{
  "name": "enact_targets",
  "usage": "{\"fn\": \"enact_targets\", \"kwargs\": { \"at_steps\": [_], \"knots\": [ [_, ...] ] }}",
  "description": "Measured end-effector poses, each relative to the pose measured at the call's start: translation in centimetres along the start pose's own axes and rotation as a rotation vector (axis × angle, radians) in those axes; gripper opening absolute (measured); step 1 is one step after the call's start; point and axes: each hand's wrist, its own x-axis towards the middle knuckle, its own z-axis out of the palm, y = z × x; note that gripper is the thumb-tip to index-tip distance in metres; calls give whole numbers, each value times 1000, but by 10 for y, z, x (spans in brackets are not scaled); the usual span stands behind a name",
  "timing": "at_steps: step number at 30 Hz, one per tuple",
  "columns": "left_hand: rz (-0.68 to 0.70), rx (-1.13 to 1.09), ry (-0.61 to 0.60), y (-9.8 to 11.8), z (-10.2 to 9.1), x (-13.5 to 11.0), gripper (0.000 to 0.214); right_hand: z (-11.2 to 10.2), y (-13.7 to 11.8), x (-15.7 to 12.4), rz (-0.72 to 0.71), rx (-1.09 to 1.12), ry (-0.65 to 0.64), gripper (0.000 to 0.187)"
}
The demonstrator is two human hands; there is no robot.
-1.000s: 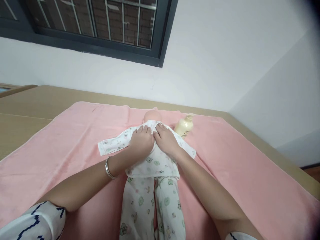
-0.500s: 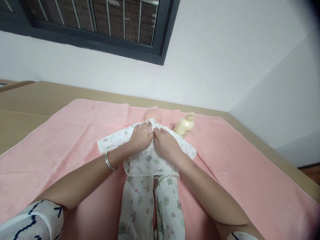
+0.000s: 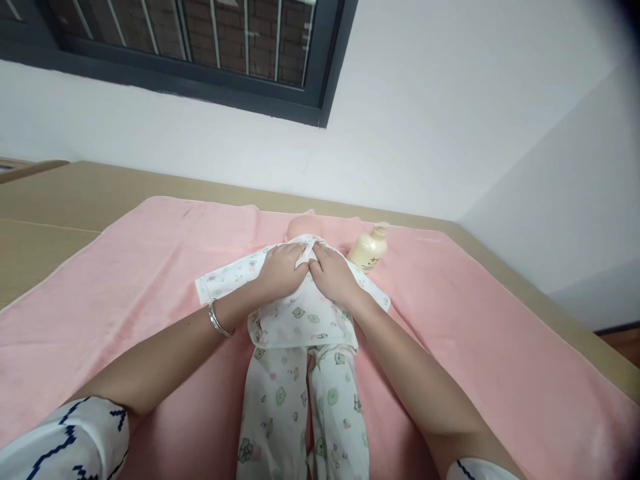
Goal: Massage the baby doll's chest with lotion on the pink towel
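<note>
A baby doll lies on its back, its bald head point(image 3: 304, 228) at the far end. It wears a white long-sleeved top point(image 3: 305, 325) and white trousers point(image 3: 277, 407), both printed with small green and pink figures. My left hand point(image 3: 283, 270) rests flat on the chest of the top, fingers stretched toward the neck. Beside it, my right hand point(image 3: 333, 273) lies on the other half of the chest, fingers also extended. The two thumbs almost meet at the middle, where the fabric is creased. What lies beneath the palms is hidden.
A pale yellow pump bottle point(image 3: 369, 251) stands close by the doll's shoulder on the right. A pink cloth point(image 3: 465, 333) covers much of the wooden table point(image 3: 115, 183). Behind rise a white wall point(image 3: 400, 133) and a dark-framed window point(image 3: 320, 93).
My right hand has shifted slightly up the chest toward the neck, its fingertips now nearer the collar. The left hand has hardly moved. The doll and bottle stay in place.
</note>
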Motion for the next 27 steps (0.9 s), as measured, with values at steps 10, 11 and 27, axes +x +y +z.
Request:
{"fn": "enact_targets", "kwargs": {
  "at_steps": [10,11,27],
  "knots": [
    [30,49,20,-3,2,-1,53,-1,-4,-1,7,-19,-7,43],
    [24,58,22,-3,3,-1,54,-1,-2,-1,4,-10,-4,43],
    [-57,48,-2,-4,2,-1,51,-8,3,0,0,-34,-48,38]
  ]
}}
